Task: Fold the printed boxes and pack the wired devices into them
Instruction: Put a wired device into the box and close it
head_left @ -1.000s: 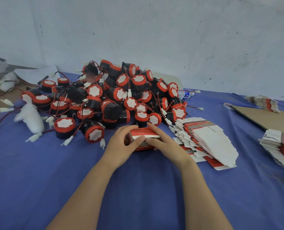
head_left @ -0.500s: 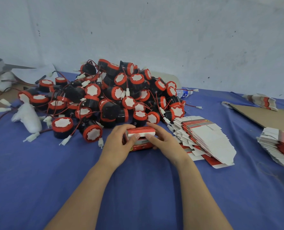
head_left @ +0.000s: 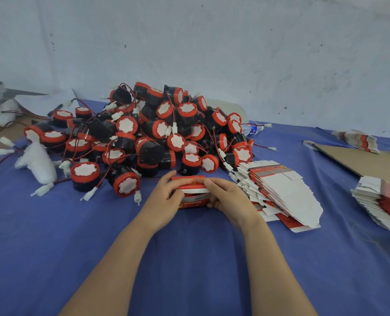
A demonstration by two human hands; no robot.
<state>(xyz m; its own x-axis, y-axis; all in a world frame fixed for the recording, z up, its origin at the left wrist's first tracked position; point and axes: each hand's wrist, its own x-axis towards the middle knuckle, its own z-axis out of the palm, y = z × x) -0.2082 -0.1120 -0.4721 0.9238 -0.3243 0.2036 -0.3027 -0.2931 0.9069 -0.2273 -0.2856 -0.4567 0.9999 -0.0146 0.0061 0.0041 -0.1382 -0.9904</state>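
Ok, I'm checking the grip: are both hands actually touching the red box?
Touching. The head view shows the left hand and right hand gripping the red box from either side.

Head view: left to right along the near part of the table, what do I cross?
White padded bundle → left hand → printed box → right hand → fanned stack of flat boxes → second stack at the right edge. Device pile behind spans several, so omitted.
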